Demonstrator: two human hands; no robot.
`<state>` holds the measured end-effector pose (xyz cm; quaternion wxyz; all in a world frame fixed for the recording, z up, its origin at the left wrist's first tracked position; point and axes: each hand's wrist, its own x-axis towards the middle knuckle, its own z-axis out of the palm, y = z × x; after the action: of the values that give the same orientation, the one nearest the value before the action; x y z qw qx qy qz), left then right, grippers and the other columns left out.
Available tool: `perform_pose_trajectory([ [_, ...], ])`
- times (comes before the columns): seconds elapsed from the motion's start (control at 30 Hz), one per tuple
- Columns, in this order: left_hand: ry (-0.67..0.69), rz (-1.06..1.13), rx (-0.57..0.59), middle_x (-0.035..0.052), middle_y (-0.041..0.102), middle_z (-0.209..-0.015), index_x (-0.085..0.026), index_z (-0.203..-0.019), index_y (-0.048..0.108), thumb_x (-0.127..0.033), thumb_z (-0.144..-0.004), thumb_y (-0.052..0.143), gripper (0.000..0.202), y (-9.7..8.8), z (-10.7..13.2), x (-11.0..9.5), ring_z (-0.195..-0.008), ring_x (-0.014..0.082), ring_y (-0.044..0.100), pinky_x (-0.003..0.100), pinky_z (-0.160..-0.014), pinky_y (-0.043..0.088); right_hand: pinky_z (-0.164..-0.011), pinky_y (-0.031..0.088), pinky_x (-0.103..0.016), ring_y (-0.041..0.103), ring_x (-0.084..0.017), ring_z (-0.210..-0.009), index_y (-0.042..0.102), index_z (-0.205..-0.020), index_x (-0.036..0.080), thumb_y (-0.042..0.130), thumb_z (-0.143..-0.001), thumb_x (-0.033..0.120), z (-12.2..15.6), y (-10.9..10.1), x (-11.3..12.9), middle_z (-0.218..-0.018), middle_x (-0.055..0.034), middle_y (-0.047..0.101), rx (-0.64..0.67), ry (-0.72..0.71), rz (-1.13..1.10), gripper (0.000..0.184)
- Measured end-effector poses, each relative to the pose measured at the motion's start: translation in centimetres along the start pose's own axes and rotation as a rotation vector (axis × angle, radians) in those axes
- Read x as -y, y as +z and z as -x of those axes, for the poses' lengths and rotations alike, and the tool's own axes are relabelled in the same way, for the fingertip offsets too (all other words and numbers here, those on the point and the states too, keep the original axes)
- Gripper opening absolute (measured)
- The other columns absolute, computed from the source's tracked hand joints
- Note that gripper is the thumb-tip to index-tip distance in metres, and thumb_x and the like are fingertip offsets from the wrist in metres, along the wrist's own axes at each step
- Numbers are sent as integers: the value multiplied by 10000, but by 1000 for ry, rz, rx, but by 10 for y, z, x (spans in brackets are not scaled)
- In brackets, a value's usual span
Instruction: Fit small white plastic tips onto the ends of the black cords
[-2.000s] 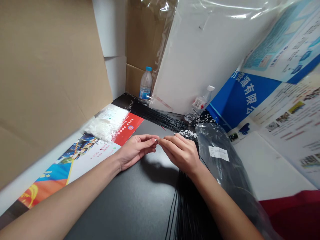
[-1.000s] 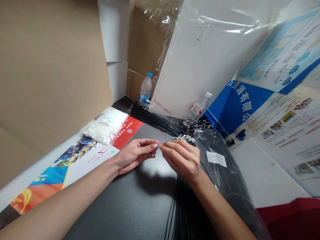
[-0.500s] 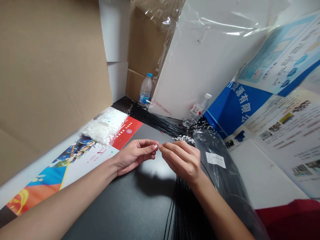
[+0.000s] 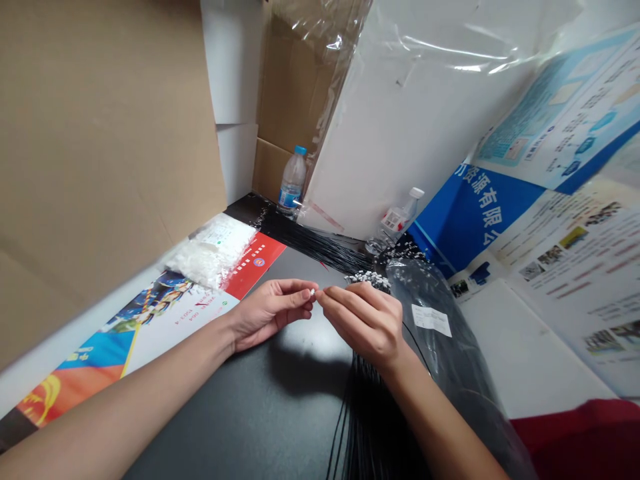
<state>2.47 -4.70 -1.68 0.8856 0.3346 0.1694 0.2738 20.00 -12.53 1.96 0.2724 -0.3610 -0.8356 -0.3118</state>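
Observation:
My left hand (image 4: 270, 313) pinches a small white connector (image 4: 313, 292) between thumb and fingertips above the dark table. Closed in a pinch, my right hand (image 4: 365, 323) meets it from the right, fingertips almost at the connector. A thin black wire (image 4: 417, 345) curves out from behind the right hand, which appears to grip its end; the fingers cover that end. Under the right wrist lies a bundle of black wires (image 4: 373, 427). White connectors (image 4: 369, 277) cap its far ends, just beyond the right knuckles.
On the left, a clear bag of white pieces (image 4: 215, 250) lies on a printed sheet (image 4: 175, 320) beside a tall cardboard panel (image 4: 110, 133). More black wires (image 4: 320, 243) and two bottles, one blue-capped (image 4: 291, 183), one white-capped (image 4: 395, 223), stand behind. A plastic bag (image 4: 450, 373) covers the right side.
Both hands stay nearly still, pinched together. The right fingertips have shifted very slightly, and the white connector at the left fingertips shows at a slightly different angle.

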Motion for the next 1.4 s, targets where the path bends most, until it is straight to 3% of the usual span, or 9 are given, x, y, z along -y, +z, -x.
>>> perform_pose_trajectory([
  [0.47,-49,108,-19,9,693,-712,-107,-807,757,-184,-596,913,274,3,1,1,-666,59,601,151,-661,505,-628,493,-268,610,-124,-704,712,-990,144,668,-868,94,-4,-7,0,-897,-38,749,6,-57,68,139],
  [0.7,-52,77,-15,25,697,-746,-109,-841,762,-195,-648,883,244,-1,1,2,-692,79,602,199,-696,502,-623,489,-274,613,-120,-693,715,-988,155,615,-905,82,-10,-14,-3,-914,-35,751,58,-132,121,148],
  [1.1,-17,25,-90,25,702,-770,-103,-824,771,-204,-587,913,294,1,-1,1,-714,86,605,209,-707,492,-626,469,-269,581,-121,-693,700,-1022,147,541,-958,107,-10,-12,-4,-935,-31,754,138,-110,73,176],
  [1.23,-56,46,-55,20,701,-743,-101,-841,771,-193,-612,902,280,0,0,0,-689,76,604,197,-697,498,-655,492,-275,585,-130,-713,699,-1047,139,550,-947,95,-8,-12,-5,-959,-41,755,119,-56,-15,185],
  [1.4,-81,85,40,7,697,-711,-101,-831,768,-198,-605,908,283,1,3,-2,-649,66,618,176,-659,503,-668,516,-282,625,-142,-758,703,-1049,121,559,-939,93,-12,-19,-1,-954,-67,760,75,-87,-23,184],
])
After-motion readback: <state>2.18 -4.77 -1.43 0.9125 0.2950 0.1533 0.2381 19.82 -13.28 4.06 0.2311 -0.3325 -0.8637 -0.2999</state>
